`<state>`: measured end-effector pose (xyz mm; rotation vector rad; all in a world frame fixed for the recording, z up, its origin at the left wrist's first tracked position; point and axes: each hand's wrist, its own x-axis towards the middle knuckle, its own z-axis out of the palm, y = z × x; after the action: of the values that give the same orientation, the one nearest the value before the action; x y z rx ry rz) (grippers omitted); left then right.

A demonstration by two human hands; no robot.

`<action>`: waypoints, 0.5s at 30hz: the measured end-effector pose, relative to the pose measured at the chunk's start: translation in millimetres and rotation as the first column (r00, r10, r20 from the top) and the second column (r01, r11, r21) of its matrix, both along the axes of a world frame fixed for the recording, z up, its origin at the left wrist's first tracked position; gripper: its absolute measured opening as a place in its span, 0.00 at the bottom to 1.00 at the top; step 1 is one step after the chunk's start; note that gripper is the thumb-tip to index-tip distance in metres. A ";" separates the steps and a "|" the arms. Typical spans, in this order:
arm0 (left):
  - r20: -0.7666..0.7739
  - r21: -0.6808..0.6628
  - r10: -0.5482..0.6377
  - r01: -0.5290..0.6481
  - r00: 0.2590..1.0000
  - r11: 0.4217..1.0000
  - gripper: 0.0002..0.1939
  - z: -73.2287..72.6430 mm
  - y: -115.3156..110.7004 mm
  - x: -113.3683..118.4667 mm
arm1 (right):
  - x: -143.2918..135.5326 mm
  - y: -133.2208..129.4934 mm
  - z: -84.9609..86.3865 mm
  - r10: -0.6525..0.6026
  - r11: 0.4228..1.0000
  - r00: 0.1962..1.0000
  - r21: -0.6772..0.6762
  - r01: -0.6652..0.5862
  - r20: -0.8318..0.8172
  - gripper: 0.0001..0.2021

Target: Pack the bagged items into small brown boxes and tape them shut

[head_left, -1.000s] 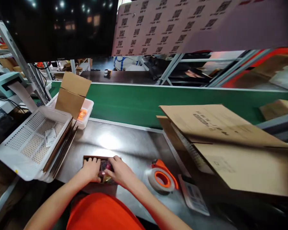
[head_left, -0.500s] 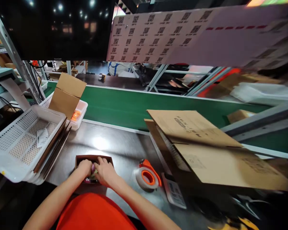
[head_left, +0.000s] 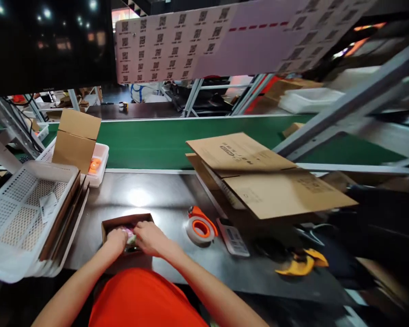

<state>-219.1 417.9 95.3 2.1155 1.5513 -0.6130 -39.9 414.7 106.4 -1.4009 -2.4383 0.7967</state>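
A small open cardboard box (head_left: 109, 225) sits near the front edge of the metal workbench. Both hands reach down into it. My left hand (head_left: 117, 240) is closed at the left side of the box, its fingertips hidden inside. From the right comes my right hand (head_left: 150, 238), its fingers bent inward and closed over the contents. Between the hands shows a pink, white and green item (head_left: 130, 233), too small and covered to name. To the right of the box lies an orange tape dispenser (head_left: 202, 227) with a roll of tape.
White plastic baskets (head_left: 17, 213) with flat cardboard stand at the left; behind, a white bin (head_left: 102, 163) holds orange objects. Flattened cartons (head_left: 259, 181) lie at the right, near a flat white device (head_left: 233, 238) and a yellow-handled tool (head_left: 301, 263). A green conveyor (head_left: 143, 143) runs behind.
The view has turned to the right, so the bench items appear further left. Both hands stay in the box, the right one slightly further right; more of the pink item shows between them.
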 end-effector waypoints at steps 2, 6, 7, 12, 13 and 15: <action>0.024 0.045 0.027 -0.028 0.999 0.999 0.20 0.9 -10.2 -4.8 | 26.8 -8.7 -0.9 -0.056 0.997 0.995 0.050 0.061 -0.088 0.20; 0.349 0.431 0.098 -0.253 0.932 0.866 0.21 -7.3 -53.9 -47.3 | 59.9 -26.0 -25.8 -0.458 0.888 0.885 0.004 0.460 -0.083 0.30; 0.435 0.515 0.141 -0.375 0.889 0.771 0.19 -11.8 -65.6 -57.8 | 60.4 -32.3 -32.7 -0.459 0.888 0.887 -0.052 0.457 -0.046 0.30; 0.540 0.535 0.198 -0.515 0.818 0.670 0.17 -20.1 -95.8 -66.1 | 39.4 -52.6 -29.1 -0.281 0.957 0.957 0.050 0.284 -0.067 0.27; 0.515 0.550 0.178 -0.482 0.839 0.682 0.16 -16.3 -94.5 -60.5 | 35.0 -49.5 -21.3 -0.233 0.967 0.972 0.100 0.236 -0.039 0.25; 0.466 0.552 0.094 -0.372 0.880 0.746 0.19 -4.9 -83.9 -47.2 | 26.5 -35.3 -5.1 -0.083 0.995 0.992 0.062 0.077 0.099 0.22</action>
<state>-266.3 334.0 90.5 2.2125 1.8895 0.5144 -13.4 379.4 101.3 -1.5421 -2.4403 0.6458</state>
